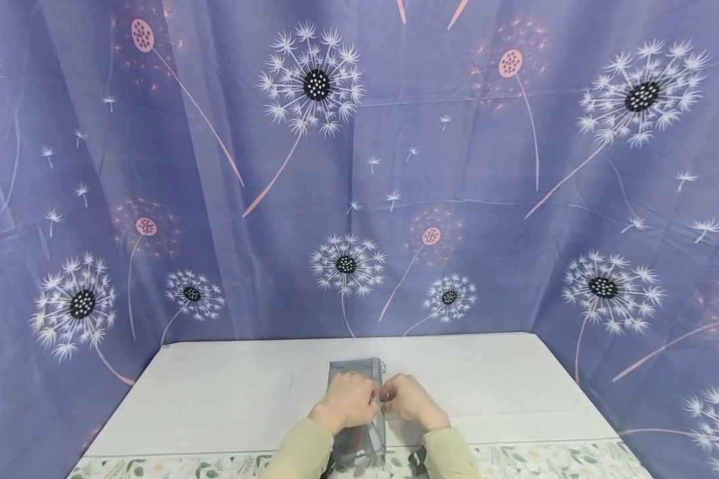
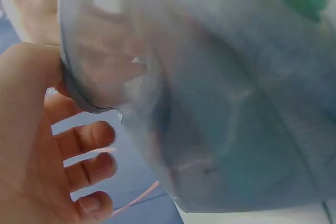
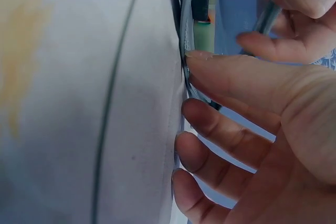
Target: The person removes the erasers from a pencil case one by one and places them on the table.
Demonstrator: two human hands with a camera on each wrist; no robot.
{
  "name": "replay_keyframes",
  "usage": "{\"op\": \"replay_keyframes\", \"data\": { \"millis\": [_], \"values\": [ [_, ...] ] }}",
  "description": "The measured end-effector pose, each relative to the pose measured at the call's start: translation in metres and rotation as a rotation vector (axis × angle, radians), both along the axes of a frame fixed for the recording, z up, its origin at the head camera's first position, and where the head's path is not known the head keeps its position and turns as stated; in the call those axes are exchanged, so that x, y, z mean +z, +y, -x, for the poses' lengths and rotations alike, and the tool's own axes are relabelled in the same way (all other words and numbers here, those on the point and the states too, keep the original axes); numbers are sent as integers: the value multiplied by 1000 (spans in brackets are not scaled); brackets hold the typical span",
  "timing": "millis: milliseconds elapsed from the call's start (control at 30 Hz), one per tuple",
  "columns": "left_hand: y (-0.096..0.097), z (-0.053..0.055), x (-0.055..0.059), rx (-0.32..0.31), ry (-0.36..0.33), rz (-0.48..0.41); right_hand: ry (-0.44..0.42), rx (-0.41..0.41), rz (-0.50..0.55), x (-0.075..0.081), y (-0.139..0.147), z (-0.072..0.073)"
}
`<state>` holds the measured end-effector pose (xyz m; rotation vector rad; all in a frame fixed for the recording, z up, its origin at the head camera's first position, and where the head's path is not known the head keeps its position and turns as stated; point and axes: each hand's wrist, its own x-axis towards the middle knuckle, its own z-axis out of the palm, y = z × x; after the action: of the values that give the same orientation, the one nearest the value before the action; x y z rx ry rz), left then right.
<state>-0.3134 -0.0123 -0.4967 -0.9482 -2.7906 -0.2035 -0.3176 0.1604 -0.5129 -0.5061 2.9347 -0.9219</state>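
Left hand [image 1: 346, 400] and right hand [image 1: 410, 402] are set close together, the same long edge of a grey see-through pouch [image 1: 352, 367] being pinched by each. The pouch is laid front to back on a white table [image 1: 245, 392]; it is partly covered by the left hand, whereas the right is placed along its right side. From above, the pinched edge is largely masked; what lies inside cannot be made out.
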Motion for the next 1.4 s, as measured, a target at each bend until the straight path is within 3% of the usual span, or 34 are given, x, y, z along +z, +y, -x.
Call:
{"op": "replay_keyframes", "data": {
  "millis": [267, 433, 733, 1067, 1200, 1400],
  "values": [
    [-19, 7, 1, 50, -73, -195, 11, -5, -3, -1, -2, 1],
    [-31, 4, 4, 56, -151, -354, -2, -23, 9, -2, -2, 1],
    [-55, 0, 5, 67, -270, -537, -3, -26, 28, -1, -2, -1],
    [-77, -11, -3, 79, -316, -737, -22, -13, 44, 1, -2, -5],
    [-81, -13, -4, 111, -292, -787, -9, -17, 36, 0, -1, -4],
    [-84, -14, -7, 144, -316, -814, -11, -18, 28, -1, -1, -2]
  ]
}}
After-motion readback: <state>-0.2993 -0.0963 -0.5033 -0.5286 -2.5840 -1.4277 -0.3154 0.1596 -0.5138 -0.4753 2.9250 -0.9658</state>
